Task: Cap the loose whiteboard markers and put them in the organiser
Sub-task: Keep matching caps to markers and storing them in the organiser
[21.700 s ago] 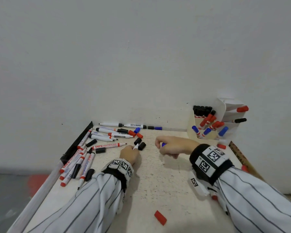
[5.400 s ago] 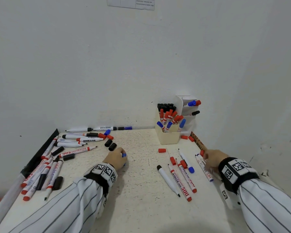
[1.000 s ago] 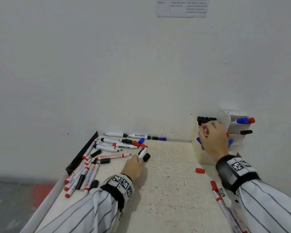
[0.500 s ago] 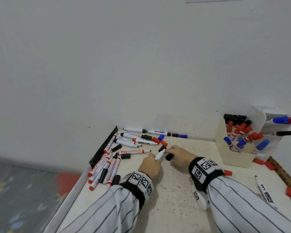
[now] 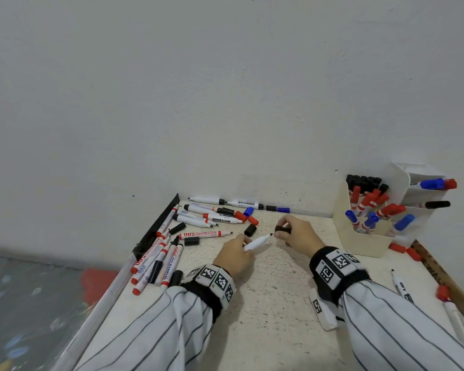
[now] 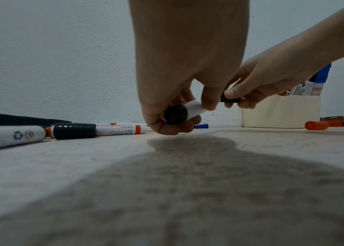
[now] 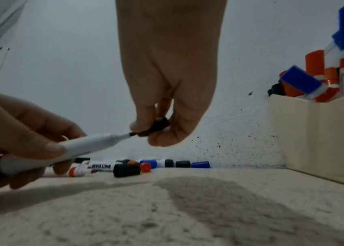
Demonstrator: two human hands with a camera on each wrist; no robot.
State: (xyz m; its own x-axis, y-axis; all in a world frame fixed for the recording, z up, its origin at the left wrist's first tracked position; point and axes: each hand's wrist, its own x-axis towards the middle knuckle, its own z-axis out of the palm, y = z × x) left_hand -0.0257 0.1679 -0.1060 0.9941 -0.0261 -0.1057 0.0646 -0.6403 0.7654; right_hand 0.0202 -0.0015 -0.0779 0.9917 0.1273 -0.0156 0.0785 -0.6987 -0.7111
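Note:
My left hand grips an uncapped white marker with a black tip, pointing right; its black end cap shows in the left wrist view. My right hand pinches a black cap just right of the tip. In the right wrist view the marker has its tip at the mouth of the cap. The cream organiser stands at the back right, filled with several capped red, blue and black markers. Several loose markers and caps lie at the back left.
A black strip borders the table's left edge, the wall runs along the back. Red caps lie right of the organiser beside a wooden ruler. More markers lie at the right under my right sleeve.
My right hand came back from the organiser to the middle of the table and picked up a black cap. My left hand lifted the white marker so its tip now meets that cap.

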